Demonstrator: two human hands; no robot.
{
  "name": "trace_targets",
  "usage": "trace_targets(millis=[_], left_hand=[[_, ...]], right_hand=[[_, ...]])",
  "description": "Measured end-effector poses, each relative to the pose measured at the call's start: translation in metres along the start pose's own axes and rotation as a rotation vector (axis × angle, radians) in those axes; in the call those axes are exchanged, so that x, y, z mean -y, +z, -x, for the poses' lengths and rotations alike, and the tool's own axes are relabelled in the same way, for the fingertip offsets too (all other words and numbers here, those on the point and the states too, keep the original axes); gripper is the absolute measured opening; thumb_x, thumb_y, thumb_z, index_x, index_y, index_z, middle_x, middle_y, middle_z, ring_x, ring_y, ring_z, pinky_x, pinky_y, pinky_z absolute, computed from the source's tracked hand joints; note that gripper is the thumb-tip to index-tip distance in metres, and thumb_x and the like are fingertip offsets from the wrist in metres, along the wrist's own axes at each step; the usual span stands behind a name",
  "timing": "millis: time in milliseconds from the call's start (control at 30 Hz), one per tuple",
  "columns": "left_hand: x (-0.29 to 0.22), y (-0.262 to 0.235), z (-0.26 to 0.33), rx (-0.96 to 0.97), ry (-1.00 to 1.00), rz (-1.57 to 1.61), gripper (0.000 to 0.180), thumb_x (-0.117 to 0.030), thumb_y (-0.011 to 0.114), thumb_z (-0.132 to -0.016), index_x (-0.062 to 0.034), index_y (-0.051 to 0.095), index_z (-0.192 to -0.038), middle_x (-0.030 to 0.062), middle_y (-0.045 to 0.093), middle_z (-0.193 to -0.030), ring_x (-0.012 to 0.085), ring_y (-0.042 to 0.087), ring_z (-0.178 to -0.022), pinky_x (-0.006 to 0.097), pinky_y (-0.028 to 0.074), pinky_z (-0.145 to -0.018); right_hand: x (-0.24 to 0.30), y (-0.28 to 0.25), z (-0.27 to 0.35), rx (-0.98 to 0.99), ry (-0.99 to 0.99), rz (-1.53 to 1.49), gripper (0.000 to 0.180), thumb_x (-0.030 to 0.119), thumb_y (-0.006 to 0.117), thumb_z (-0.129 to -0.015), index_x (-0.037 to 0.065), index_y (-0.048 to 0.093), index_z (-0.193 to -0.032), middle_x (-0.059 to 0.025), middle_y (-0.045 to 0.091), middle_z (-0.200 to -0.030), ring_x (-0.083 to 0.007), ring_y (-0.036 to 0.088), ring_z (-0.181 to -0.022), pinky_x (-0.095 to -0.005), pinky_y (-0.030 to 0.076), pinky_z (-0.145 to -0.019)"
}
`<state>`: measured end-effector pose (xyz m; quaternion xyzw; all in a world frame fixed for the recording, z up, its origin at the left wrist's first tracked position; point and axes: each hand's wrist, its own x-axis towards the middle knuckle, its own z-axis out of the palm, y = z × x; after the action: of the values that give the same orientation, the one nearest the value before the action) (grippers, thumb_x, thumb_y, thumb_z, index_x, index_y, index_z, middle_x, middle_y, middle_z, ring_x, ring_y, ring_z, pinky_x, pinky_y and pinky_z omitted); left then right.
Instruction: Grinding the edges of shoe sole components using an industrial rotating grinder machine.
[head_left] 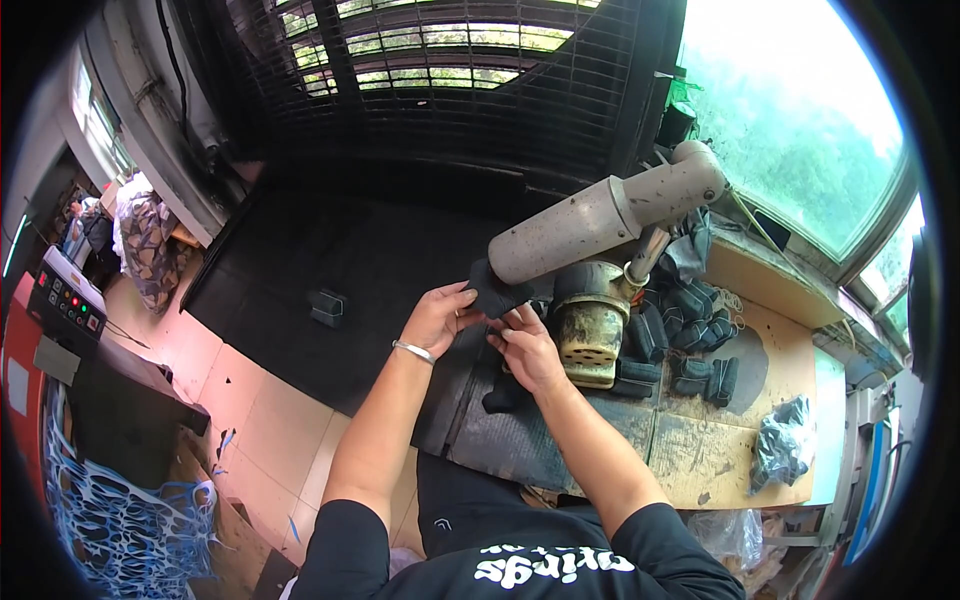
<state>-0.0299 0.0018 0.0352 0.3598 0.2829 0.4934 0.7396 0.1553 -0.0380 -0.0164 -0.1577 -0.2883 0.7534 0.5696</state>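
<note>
Nearest, below the grey metal cylinder (pixel 565 230), spreads worn cardboard (pixel 700 460), with a plastic-wrapped bundle (pixel 785 445) to the cylinder's lower right. Below the cylinder's open end, the right hand (pixel 535 355) has its thumb and fingers drawn together on the lower edge of a black fabric piece (pixel 490 290); the left hand (pixel 436 322) pinches its left side. The piece sits right at the cylinder's mouth; whether they touch, I cannot tell. Just under the cylinder stands a stained cream pot (pixel 590 330), dark pouches (pixel 690 300) to its right. One pouch (pixel 328 308) lies well left of the cylinder; beyond it rises a black grille (pixel 450 130).
</note>
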Motion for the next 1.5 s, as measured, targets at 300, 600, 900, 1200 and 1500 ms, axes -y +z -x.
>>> trace_targets(millis=[300,600,900,1200,1500], left_hand=[[-0.018,-0.008,-0.025,-0.110,0.041,-0.017,0.020,-0.012,0.067,-0.089,-0.0007,0.068,-0.104,0.0067,0.070,-0.098,0.0175,0.067,-0.088,0.032,0.056,-0.085],[-0.026,0.002,-0.035,-0.177,0.044,-0.035,0.016,-0.013,0.069,-0.087,-0.0026,0.069,-0.100,0.0068,0.069,-0.098,0.0186,0.066,-0.093,0.034,0.054,-0.090],[-0.018,-0.002,-0.027,-0.087,0.014,-0.025,0.016,-0.012,0.069,-0.088,-0.0025,0.070,-0.100,0.0060,0.070,-0.096,0.0183,0.067,-0.091,0.033,0.055,-0.089],[-0.011,0.006,-0.015,-0.032,-0.020,-0.057,0.022,-0.014,0.069,-0.088,-0.0005,0.069,-0.106,0.0071,0.071,-0.101,0.0178,0.067,-0.093,0.033,0.054,-0.091],[0.004,0.003,-0.002,-0.121,0.035,-0.199,0.034,-0.011,0.072,-0.087,0.0052,0.066,-0.116,0.0073,0.071,-0.103,0.0147,0.067,-0.092,0.030,0.056,-0.084]], right_hand=[[-0.002,-0.003,-0.045,-0.029,-0.014,0.047,0.044,-0.007,0.051,-0.088,0.010,0.056,-0.129,-0.0051,0.059,-0.128,-0.0208,0.057,-0.120,-0.0362,0.049,-0.093],[0.000,-0.015,-0.064,-0.011,-0.036,0.059,0.042,-0.006,0.050,-0.088,0.007,0.055,-0.128,-0.0083,0.058,-0.130,-0.0215,0.059,-0.119,-0.0374,0.049,-0.093],[0.003,-0.003,-0.038,-0.010,-0.036,0.031,0.055,-0.009,0.048,-0.089,0.014,0.050,-0.139,-0.0055,0.058,-0.131,-0.0191,0.057,-0.119,-0.0357,0.048,-0.094],[-0.004,-0.011,-0.015,-0.020,-0.040,-0.043,0.050,-0.006,0.053,-0.087,0.016,0.054,-0.132,-0.0028,0.058,-0.127,-0.0216,0.055,-0.121,-0.0386,0.046,-0.097],[0.005,0.005,0.006,-0.043,-0.040,-0.048,0.040,0.013,0.061,-0.086,0.013,0.058,-0.126,-0.0006,0.058,-0.129,-0.0185,0.053,-0.118,-0.0390,0.043,-0.099]])
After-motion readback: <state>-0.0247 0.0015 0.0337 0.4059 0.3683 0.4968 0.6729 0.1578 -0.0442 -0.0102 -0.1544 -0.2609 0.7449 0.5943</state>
